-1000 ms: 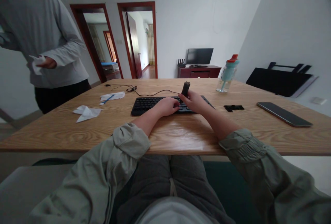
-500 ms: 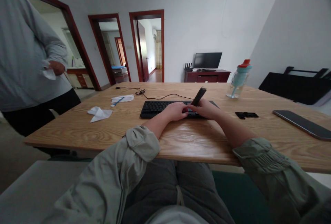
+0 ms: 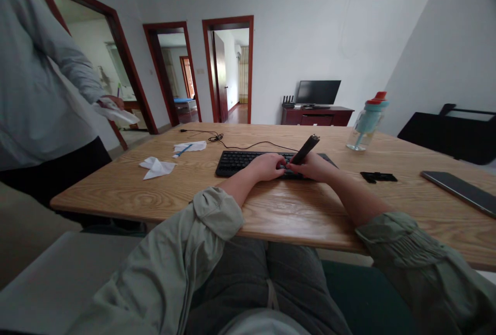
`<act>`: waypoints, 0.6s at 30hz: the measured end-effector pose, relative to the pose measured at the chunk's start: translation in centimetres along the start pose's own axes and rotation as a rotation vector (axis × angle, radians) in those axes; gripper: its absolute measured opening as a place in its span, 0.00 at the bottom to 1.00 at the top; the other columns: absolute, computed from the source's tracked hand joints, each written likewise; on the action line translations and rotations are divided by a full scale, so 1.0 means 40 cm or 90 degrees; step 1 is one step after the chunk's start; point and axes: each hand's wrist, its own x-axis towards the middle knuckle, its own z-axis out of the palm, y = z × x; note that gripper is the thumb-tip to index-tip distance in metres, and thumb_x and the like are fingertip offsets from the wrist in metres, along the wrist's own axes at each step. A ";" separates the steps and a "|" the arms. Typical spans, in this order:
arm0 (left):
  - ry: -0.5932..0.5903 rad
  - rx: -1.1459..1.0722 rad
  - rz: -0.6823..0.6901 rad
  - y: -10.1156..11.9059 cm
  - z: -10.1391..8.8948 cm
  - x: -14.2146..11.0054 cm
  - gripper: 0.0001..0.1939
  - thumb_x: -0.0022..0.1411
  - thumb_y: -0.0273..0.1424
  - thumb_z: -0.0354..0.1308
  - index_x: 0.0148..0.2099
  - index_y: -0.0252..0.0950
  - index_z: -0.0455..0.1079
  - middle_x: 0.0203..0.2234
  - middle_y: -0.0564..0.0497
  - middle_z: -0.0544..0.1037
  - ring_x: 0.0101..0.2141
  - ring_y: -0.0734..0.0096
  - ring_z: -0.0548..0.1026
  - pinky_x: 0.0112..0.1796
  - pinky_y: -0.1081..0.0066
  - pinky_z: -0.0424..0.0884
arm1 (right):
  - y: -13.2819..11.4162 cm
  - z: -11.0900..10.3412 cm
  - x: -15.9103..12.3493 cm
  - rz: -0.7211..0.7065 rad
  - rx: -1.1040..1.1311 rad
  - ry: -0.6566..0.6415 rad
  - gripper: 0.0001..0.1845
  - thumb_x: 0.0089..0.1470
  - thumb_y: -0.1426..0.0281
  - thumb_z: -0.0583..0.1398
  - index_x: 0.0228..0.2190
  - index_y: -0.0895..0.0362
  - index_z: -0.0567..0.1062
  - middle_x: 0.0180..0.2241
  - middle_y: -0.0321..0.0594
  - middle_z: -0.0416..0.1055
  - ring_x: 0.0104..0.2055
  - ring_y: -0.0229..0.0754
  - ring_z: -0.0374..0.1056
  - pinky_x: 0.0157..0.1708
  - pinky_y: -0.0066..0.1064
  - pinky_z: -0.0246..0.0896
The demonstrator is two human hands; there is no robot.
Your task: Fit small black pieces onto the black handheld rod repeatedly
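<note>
A black keyboard (image 3: 237, 162) lies on the wooden table in front of me. My right hand (image 3: 312, 167) is closed around a thick black stick-shaped tool (image 3: 306, 149), slanting up and to the right over the keys. Its lower end is hidden by my fingers, so its exact kind cannot be told. My left hand (image 3: 268, 166) rests over the middle of the keyboard, fingers curled and pressed together close to the right fingertips. Whatever they pinch, if anything, is too small to make out. From the keyboard a black cable (image 3: 251, 145) runs to the far left.
Crumpled tissue (image 3: 157, 168) and another tissue (image 3: 197, 146) under a blue stick (image 3: 184, 150) lie left. On the right are a bottle (image 3: 366, 127), small black pieces (image 3: 378, 176) and a phone (image 3: 461, 190). A person (image 3: 42, 87) stands at the left holding white tissue (image 3: 118, 114).
My view has turned slightly left. The standing person's hand has moved, and the white tissue there now stretches out further to the right. My hands stay over the keyboard, with the tool still held.
</note>
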 end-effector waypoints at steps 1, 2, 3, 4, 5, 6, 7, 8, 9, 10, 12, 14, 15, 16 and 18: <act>0.001 -0.003 0.001 -0.001 -0.001 0.000 0.12 0.60 0.36 0.57 0.44 0.38 0.76 0.38 0.49 0.81 0.37 0.65 0.77 0.40 0.69 0.72 | 0.000 0.001 0.000 0.013 0.009 -0.006 0.12 0.50 0.61 0.64 0.28 0.59 0.76 0.27 0.42 0.75 0.25 0.39 0.67 0.23 0.27 0.60; 0.001 -0.006 0.002 -0.002 -0.002 0.000 0.13 0.60 0.36 0.57 0.44 0.38 0.76 0.38 0.49 0.81 0.37 0.65 0.77 0.40 0.69 0.72 | 0.001 0.003 0.000 0.022 0.020 -0.011 0.12 0.50 0.61 0.64 0.28 0.59 0.75 0.26 0.41 0.75 0.23 0.38 0.66 0.21 0.27 0.59; 0.002 -0.008 0.003 -0.003 -0.003 0.000 0.13 0.60 0.36 0.56 0.44 0.38 0.76 0.38 0.48 0.81 0.37 0.65 0.77 0.40 0.69 0.72 | 0.002 0.004 0.001 0.024 0.031 -0.014 0.13 0.50 0.61 0.63 0.27 0.59 0.75 0.25 0.40 0.74 0.22 0.38 0.65 0.20 0.27 0.58; 0.002 -0.010 0.003 -0.004 -0.004 -0.001 0.13 0.60 0.36 0.56 0.44 0.38 0.76 0.38 0.48 0.81 0.37 0.65 0.77 0.40 0.69 0.72 | 0.003 0.005 0.002 0.019 0.040 -0.017 0.13 0.50 0.60 0.63 0.27 0.59 0.75 0.24 0.40 0.73 0.21 0.37 0.64 0.20 0.27 0.58; 0.001 -0.011 0.002 -0.005 -0.004 -0.002 0.13 0.60 0.36 0.56 0.44 0.38 0.76 0.39 0.48 0.81 0.38 0.65 0.77 0.40 0.69 0.72 | 0.005 0.006 0.003 0.011 0.046 -0.020 0.14 0.50 0.60 0.63 0.27 0.59 0.75 0.24 0.40 0.73 0.21 0.37 0.64 0.20 0.27 0.58; -0.001 -0.010 0.000 -0.006 -0.005 -0.003 0.13 0.60 0.36 0.56 0.44 0.38 0.76 0.39 0.48 0.81 0.38 0.64 0.77 0.41 0.68 0.73 | 0.006 0.006 0.004 0.000 0.050 -0.022 0.15 0.51 0.59 0.63 0.27 0.59 0.75 0.24 0.40 0.73 0.22 0.37 0.64 0.20 0.27 0.58; -0.003 -0.010 -0.005 -0.006 -0.004 -0.004 0.13 0.60 0.36 0.56 0.44 0.38 0.76 0.39 0.48 0.81 0.38 0.64 0.77 0.41 0.68 0.73 | 0.007 0.007 0.005 -0.008 0.054 -0.024 0.15 0.50 0.58 0.63 0.27 0.59 0.75 0.24 0.40 0.73 0.22 0.37 0.65 0.20 0.27 0.59; -0.005 -0.010 -0.009 -0.006 -0.004 -0.006 0.13 0.60 0.36 0.56 0.44 0.38 0.76 0.39 0.48 0.81 0.38 0.64 0.77 0.41 0.68 0.73 | 0.007 0.007 0.005 -0.012 0.057 -0.024 0.16 0.50 0.58 0.63 0.27 0.59 0.74 0.23 0.40 0.73 0.22 0.37 0.65 0.20 0.27 0.59; -0.006 -0.011 -0.012 -0.004 -0.002 -0.007 0.13 0.61 0.36 0.56 0.44 0.38 0.76 0.39 0.48 0.81 0.38 0.65 0.77 0.42 0.69 0.73 | 0.008 0.007 0.005 -0.012 0.059 -0.023 0.16 0.50 0.57 0.63 0.27 0.59 0.74 0.23 0.40 0.73 0.22 0.37 0.65 0.20 0.27 0.59; -0.006 -0.013 -0.014 -0.001 -0.001 -0.008 0.14 0.61 0.36 0.56 0.44 0.38 0.77 0.39 0.48 0.81 0.38 0.65 0.77 0.42 0.69 0.72 | 0.008 0.008 0.004 -0.008 0.063 -0.020 0.16 0.50 0.57 0.63 0.27 0.59 0.74 0.23 0.40 0.73 0.21 0.37 0.65 0.20 0.27 0.59; -0.006 -0.014 -0.014 0.007 0.002 -0.005 0.14 0.61 0.37 0.55 0.44 0.37 0.77 0.40 0.48 0.81 0.38 0.66 0.77 0.42 0.70 0.72 | 0.010 0.010 0.004 -0.002 0.073 -0.017 0.16 0.51 0.57 0.63 0.28 0.59 0.74 0.23 0.40 0.72 0.21 0.37 0.65 0.20 0.26 0.59; -0.004 -0.005 -0.008 0.005 -0.006 0.002 0.15 0.61 0.38 0.55 0.44 0.38 0.77 0.39 0.48 0.81 0.38 0.66 0.77 0.42 0.70 0.72 | 0.015 0.012 0.005 0.000 0.081 -0.021 0.16 0.51 0.57 0.63 0.28 0.59 0.75 0.22 0.40 0.72 0.21 0.37 0.66 0.20 0.26 0.60; 0.002 0.003 -0.007 -0.004 -0.016 0.005 0.15 0.61 0.39 0.55 0.45 0.38 0.77 0.39 0.48 0.81 0.38 0.65 0.77 0.42 0.69 0.72 | 0.019 0.014 0.007 0.003 0.083 -0.022 0.16 0.51 0.57 0.63 0.29 0.59 0.74 0.21 0.40 0.72 0.21 0.38 0.66 0.20 0.26 0.59; 0.015 0.013 -0.015 -0.023 -0.034 0.005 0.16 0.61 0.39 0.55 0.46 0.39 0.77 0.39 0.48 0.81 0.39 0.64 0.77 0.42 0.69 0.72 | 0.023 0.015 0.009 0.007 0.082 -0.022 0.16 0.52 0.58 0.63 0.29 0.59 0.74 0.21 0.40 0.72 0.22 0.38 0.66 0.20 0.26 0.59; 0.070 0.033 -0.084 -0.094 -0.087 -0.013 0.18 0.62 0.40 0.54 0.49 0.40 0.77 0.40 0.47 0.81 0.40 0.63 0.77 0.42 0.67 0.71 | 0.030 0.018 0.013 0.017 0.076 -0.020 0.15 0.52 0.58 0.63 0.29 0.58 0.73 0.22 0.41 0.73 0.22 0.39 0.67 0.20 0.27 0.60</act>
